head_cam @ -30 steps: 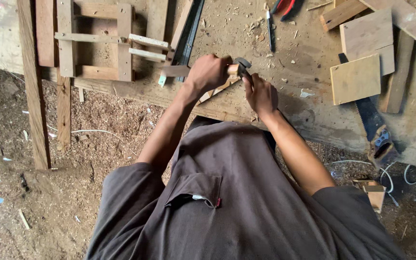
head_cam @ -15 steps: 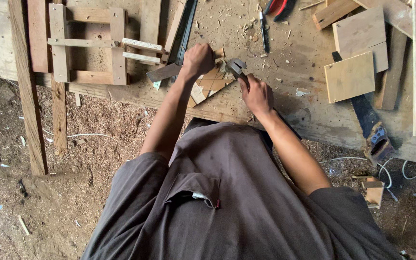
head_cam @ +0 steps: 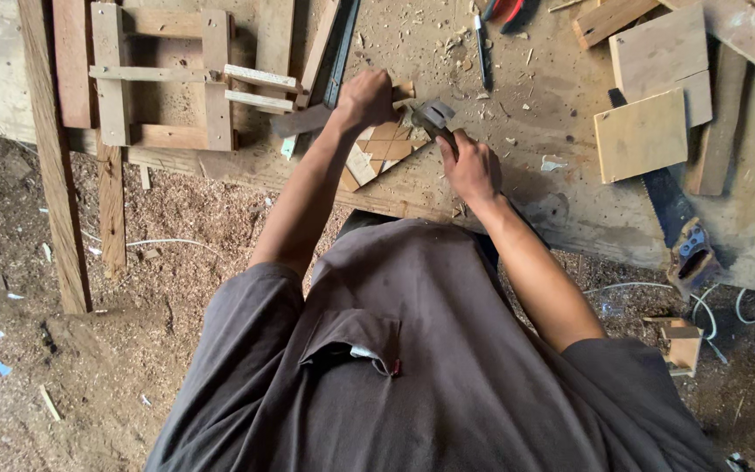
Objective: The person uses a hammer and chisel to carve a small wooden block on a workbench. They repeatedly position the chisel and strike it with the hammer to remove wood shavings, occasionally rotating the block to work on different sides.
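Note:
I stand over a wooden workbench (head_cam: pixel 552 210) strewn with sawdust. My left hand (head_cam: pixel 365 96) is closed on a small wooden piece with a diamond pattern (head_cam: pixel 379 150) and presses it to the bench. My right hand (head_cam: pixel 471 166) grips the handle of a hammer, whose dark metal head (head_cam: pixel 432 114) hovers just right of the piece, close to my left hand. A grey flat strip (head_cam: pixel 301 121) juts out to the left from under my left hand.
A slatted wooden frame (head_cam: pixel 168 79) lies at the bench's left. Square boards (head_cam: pixel 641 135) are stacked at the right, with a handsaw (head_cam: pixel 679 223) below them. A pen (head_cam: pixel 481 44) and red-handled pliers (head_cam: pixel 504 10) lie at the back. Sawdust and white cable (head_cam: pixel 701 301) cover the floor.
The view has shifted left, so the bench has slid right in frame. My hands have drawn slightly apart, and the hammer head now shows plainly beside the piece.

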